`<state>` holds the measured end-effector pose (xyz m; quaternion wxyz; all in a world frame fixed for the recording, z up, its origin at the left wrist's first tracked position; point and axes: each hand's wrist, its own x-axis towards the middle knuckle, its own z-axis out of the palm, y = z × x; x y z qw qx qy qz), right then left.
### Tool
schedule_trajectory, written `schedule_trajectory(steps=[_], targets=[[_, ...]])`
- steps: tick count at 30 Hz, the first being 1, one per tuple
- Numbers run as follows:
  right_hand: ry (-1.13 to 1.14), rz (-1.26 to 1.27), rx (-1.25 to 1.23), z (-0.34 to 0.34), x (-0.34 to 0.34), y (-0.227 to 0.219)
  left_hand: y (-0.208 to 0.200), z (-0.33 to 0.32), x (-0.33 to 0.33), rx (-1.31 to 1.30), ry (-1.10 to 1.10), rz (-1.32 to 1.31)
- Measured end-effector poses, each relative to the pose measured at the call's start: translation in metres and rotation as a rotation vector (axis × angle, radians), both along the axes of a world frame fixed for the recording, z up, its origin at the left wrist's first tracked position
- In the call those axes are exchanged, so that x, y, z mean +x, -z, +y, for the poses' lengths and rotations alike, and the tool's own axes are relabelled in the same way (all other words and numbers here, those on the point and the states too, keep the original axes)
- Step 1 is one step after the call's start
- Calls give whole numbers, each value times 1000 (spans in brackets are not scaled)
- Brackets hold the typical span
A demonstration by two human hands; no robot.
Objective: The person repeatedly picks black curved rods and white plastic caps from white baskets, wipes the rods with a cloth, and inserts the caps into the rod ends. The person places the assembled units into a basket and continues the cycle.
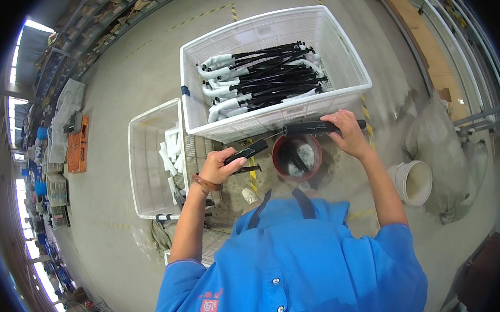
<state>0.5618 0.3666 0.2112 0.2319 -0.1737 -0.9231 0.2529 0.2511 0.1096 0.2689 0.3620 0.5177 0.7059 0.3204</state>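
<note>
My left hand (219, 165), with a brown band at its wrist, is closed around a short black cylinder (250, 151), like a handle sleeve. In my right hand (349, 132) is a longer black tube (312, 128), held near its right end. A thin, light, rod-like line (275, 135) shows between their facing ends; I cannot tell which one it belongs to. Just beneath the tube stands a reddish bucket (274, 164) of foamy liquid with black pieces inside. Another dark rod-shaped part (251, 170) sticks out beside my left hand.
Ahead, a large white crate (346, 84) holds many black rods (278, 72) with white-covered curved ends. A smaller crate (135, 166) with white pieces stands at left. To the right are a white bucket (398, 179) and greyish sheeting (445, 153). Orange crates (78, 148) and shelving line the left.
</note>
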Motion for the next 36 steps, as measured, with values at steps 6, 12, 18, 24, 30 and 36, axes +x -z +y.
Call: schedule_trajectory(steps=[6, 12, 18, 24, 30, 36], targets=[[-127, 50, 61, -4, -5, -12, -10, 3, 18, 15, 36, 43], [-207, 149, 42, -27, -29, -17, -8, 8, 37, -17, -44, -34], [-304, 223, 198, -43, -53, -27, -12, 8, 42, -27, 8, -28], [-550, -60, -174, -29, -58, -52, -21, 0, 43, 17, 14, -15], [-605, -461, -510, -28, -64, -76, -24, -6, 56, 102, 46, 173], [-728, -698, -1163, -22, -65, -76, -25, -12, 53, 162, 149, 277]])
